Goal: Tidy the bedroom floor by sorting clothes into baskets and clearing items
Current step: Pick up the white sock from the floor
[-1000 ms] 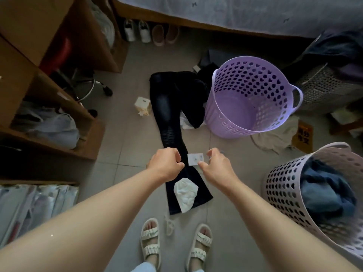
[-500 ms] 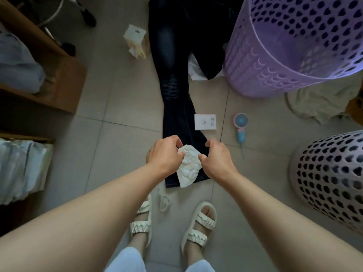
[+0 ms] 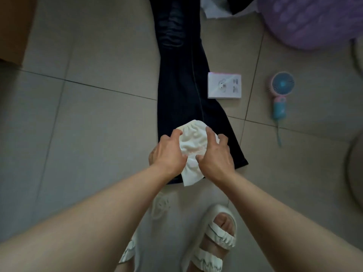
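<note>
Only the rounded lower wall of a purple perforated basket [image 3: 314, 20] shows at the top right, blurred, and its inside cannot be seen. A curved pale edge of a second basket [image 3: 356, 173] enters at the right border; its contents are hidden too.

The floor [image 3: 88, 124] is smooth grey tile with thin dark grout lines. A long pair of dark denim jeans [image 3: 180, 79] lies flat along it, creased near the knee and flaring wide at the hem. On the hem end rests a small white garment [image 3: 193, 138], soft and crinkled, with a gathered upper edge and a smoother lower corner that overhangs the hem.

The left hand [image 3: 170, 154] grips the garment's left side with curled fingers, thumb on the cloth. The right hand [image 3: 216, 158] grips the right side, fingers arched over the top edge and thumb pressed to the middle. The garment lies directly between the two hands, touching both.

Just beside the jeans to the right lies a flat white rectangular card box [image 3: 224, 85] with small printed pictures. Further right lies a small handheld fan [image 3: 280, 91], round blue head, pink and blue plastic handle, thin cord trailing. Near the bottom, white ruched strap sandals [image 3: 214, 244] are on the person's feet
</note>
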The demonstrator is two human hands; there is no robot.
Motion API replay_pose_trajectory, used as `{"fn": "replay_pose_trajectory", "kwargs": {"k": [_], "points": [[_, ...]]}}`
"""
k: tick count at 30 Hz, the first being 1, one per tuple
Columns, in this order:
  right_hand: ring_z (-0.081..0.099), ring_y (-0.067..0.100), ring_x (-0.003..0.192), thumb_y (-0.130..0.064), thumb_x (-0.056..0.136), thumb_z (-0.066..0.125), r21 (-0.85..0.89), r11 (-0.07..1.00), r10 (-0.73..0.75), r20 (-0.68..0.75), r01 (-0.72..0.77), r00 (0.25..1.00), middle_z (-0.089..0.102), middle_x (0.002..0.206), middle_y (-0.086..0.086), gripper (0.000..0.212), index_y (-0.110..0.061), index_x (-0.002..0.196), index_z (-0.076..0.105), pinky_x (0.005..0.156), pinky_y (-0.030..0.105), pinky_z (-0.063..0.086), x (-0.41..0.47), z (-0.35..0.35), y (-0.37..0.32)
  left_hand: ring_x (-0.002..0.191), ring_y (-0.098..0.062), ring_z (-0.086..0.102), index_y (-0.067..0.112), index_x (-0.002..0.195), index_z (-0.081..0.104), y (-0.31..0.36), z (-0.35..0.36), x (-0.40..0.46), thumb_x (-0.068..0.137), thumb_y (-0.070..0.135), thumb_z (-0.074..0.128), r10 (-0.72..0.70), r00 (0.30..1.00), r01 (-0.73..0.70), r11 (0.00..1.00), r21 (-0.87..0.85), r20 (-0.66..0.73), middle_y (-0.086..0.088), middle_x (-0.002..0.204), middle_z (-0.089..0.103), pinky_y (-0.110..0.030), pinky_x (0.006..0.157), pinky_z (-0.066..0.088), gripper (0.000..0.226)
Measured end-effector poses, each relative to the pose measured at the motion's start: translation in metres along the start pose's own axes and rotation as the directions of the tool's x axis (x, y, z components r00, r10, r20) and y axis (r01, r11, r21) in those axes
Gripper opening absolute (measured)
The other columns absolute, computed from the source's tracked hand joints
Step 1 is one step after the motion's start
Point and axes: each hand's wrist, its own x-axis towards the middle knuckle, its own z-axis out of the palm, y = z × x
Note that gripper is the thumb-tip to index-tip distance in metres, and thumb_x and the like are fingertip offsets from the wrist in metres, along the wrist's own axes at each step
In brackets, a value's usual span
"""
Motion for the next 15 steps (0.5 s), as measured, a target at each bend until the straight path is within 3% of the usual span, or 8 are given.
{"fn": "replay_pose_trajectory", "kwargs": {"k": [3,6,8,10,12,13,15], "points": [[0.018,0.031,0.138,-0.024,0.09,0.057,-0.014,0.999,0.034,0.013,-0.034,0.999,-0.009,0.154,0.011,0.084,-0.037,0.148,-0.002,0.1,0.047,0.042,0.022,0.019,0.007,0.101,-0.025,0.055,0.039,0.14,0.022,-0.009,0.018,0.023,0.089,0.024,0.059,-0.003,1.0,0.003,1.0,-0.021,-0.006,-0.007,0.13,0.04,-0.033,0.078,0.044,0.065],[0.017,0.032,0.138,-0.026,0.088,0.06,-0.019,0.999,0.041,0.016,-0.041,0.999,-0.012,0.153,0.01,0.089,-0.039,0.147,-0.006,0.102,0.047,0.04,0.037,0.035,0.009,0.099,-0.025,0.055,0.043,0.141,0.017,-0.015,0.033,0.04,0.088,0.019,0.058,-0.026,0.999,0.029,0.995,-0.092,0.025,-0.008,0.132,0.038,-0.033,0.079,0.046,0.072],[0.027,0.029,0.131,-0.03,0.089,0.059,-0.039,0.999,-0.019,-0.018,0.018,1.0,-0.002,0.151,0.009,0.085,-0.04,0.146,-0.003,0.099,0.043,0.042,0.043,0.046,0.009,0.095,-0.023,0.054,0.043,0.141,0.018,-0.015,0.041,0.047,0.087,0.021,0.058,-0.017,0.999,0.022,0.987,-0.162,0.034,-0.005,0.122,0.041,-0.032,0.078,0.047,0.072],[0.045,0.024,0.115,-0.043,0.092,0.049,0.019,0.999,-0.04,-0.061,0.041,0.997,0.03,0.141,0.006,0.058,-0.033,0.141,0.02,0.091,0.041,0.047,0.046,0.055,0.008,0.088,-0.02,0.052,0.038,0.138,0.026,-0.012,0.046,0.048,0.086,0.019,0.058,0.011,1.0,-0.007,0.973,-0.232,0.019,-0.003,0.11,0.046,-0.03,0.072,0.044,0.064],[0.057,0.018,0.09,-0.049,0.094,0.036,0.038,0.999,-0.023,-0.169,0.03,0.985,0.056,0.113,0.003,0.036,-0.022,0.117,0.043,0.072,0.035,0.048,0.044,0.059,0.009,0.089,-0.02,0.054,0.027,0.131,0.037,-0.009,0.048,0.046,0.084,0.011,0.056,0.019,1.0,-0.02,0.96,-0.281,-0.009,-0.004,0.106,0.054,-0.031,0.073,0.047,0.053],[0.056,0.014,0.082,-0.044,0.096,0.034,0.079,0.997,-0.005,-0.184,0.02,0.983,0.058,0.106,0.002,0.031,-0.018,0.109,0.047,0.063,0.03,0.043,0.041,0.058,0.009,0.092,-0.021,0.056,0.023,0.127,0.041,-0.008,0.045,0.044,0.083,0.006,0.055,0.006,1.0,-0.012,0.958,-0.288,-0.022,-0.005,0.108,0.056,-0.032,0.075,0.049,0.049],[0.051,0.012,0.079,-0.024,0.097,0.037,0.134,0.991,0.037,-0.214,-0.008,0.976,0.054,0.105,0.0,0.02,-0.013,0.103,0.051,0.06,0.024,0.038,0.032,0.049,0.001,0.092,-0.022,0.058,0.019,0.117,0.049,-0.004,0.035,0.037,0.082,0.001,0.052,-0.009,0.999,-0.006,0.961,-0.278,-0.052,-0.005,0.107,0.059,-0.033,0.075,0.049,0.04]]}}
